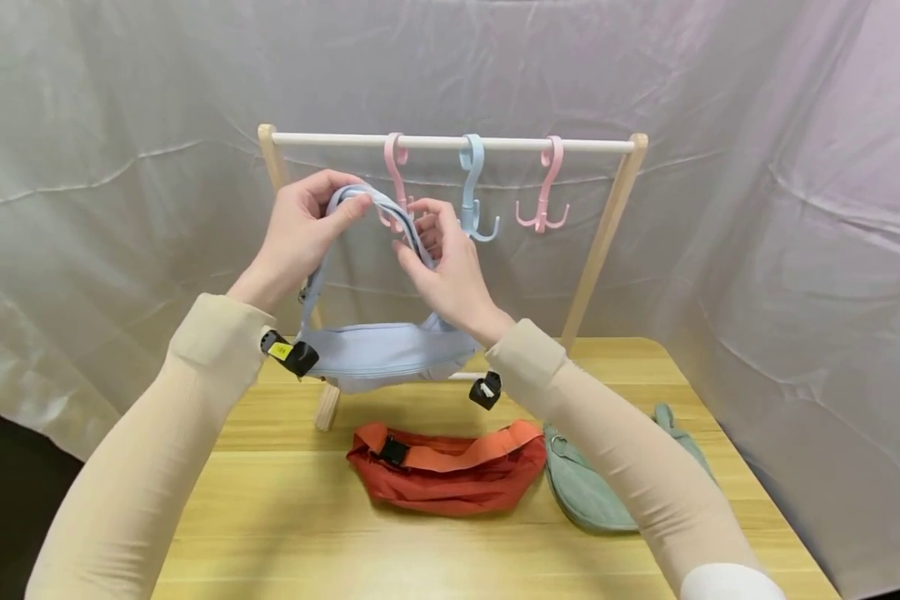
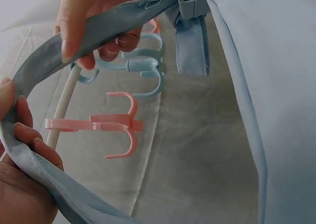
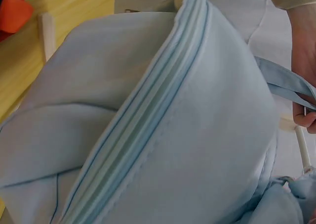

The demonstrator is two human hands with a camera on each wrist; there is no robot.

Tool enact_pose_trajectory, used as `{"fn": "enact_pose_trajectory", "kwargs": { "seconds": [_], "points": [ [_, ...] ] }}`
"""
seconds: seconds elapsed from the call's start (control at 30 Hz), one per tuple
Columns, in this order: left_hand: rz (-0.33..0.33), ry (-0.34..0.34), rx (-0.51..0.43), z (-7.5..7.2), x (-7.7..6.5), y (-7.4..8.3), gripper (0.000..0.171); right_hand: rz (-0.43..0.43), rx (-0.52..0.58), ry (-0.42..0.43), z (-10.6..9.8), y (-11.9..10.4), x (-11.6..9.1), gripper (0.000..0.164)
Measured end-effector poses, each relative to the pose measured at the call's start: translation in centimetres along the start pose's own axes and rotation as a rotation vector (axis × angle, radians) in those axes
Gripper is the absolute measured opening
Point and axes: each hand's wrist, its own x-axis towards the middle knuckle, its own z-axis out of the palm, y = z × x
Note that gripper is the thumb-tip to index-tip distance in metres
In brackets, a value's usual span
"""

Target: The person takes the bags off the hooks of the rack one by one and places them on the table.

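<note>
A light blue zippered bag (image 1: pixel 378 354) hangs in the air by its strap (image 1: pixel 381 198), in front of the rack. My left hand (image 1: pixel 296 223) grips the strap near the top of its loop, the thumb lying on it. Lower on the loop's right side, my right hand (image 1: pixel 453 271) pinches the strap between thumb and fingers, as the left wrist view also shows. Just behind the strap hangs the left pink hook (image 1: pixel 394 167), its prongs partly covered. The bag's zipper (image 3: pixel 143 120) runs across the right wrist view.
A blue hook (image 1: pixel 471 179) and another pink hook (image 1: pixel 546 187) hang from the white rail (image 1: pixel 596 146) of the wooden-legged rack. On the wooden table (image 1: pixel 285 533) lie a red-orange waist bag (image 1: pixel 457 483) and a green bag (image 1: pixel 592 500), partly behind my right forearm.
</note>
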Motion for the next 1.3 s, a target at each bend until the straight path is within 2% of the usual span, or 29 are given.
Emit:
{"fn": "enact_pose_trajectory", "kwargs": {
  "seconds": [0.3, 0.53, 0.7, 0.97, 1.17, 1.3],
  "points": [
    [0.009, -0.048, 0.077, 0.5, -1.4, -0.4, 0.019, -0.062, -0.085, -0.096, -0.9, 1.6, -3.0, 0.057],
    [0.000, -0.050, 0.136, 0.3, -2.9, -1.4, 0.016, -0.024, -0.107, -0.273, -1.2, 3.0, -5.9, 0.069],
    [0.006, -0.049, 0.160, 0.4, -3.6, -1.6, 0.018, -0.013, -0.151, -0.344, -1.7, 4.0, -7.7, 0.072],
    [0.026, -0.039, 0.169, 0.9, -4.4, -1.9, 0.018, -0.009, -0.160, -0.338, -2.0, 5.9, -10.5, 0.074],
    [0.048, -0.010, 0.177, 1.5, -4.8, -1.9, 0.018, 0.089, -0.102, -0.310, -1.9, 7.2, -11.9, 0.082],
    [0.050, 0.027, 0.146, 1.9, -5.0, -2.1, 0.019, 0.179, 0.027, -0.292, -1.6, 7.7, -12.0, 0.085]
  ]
}}
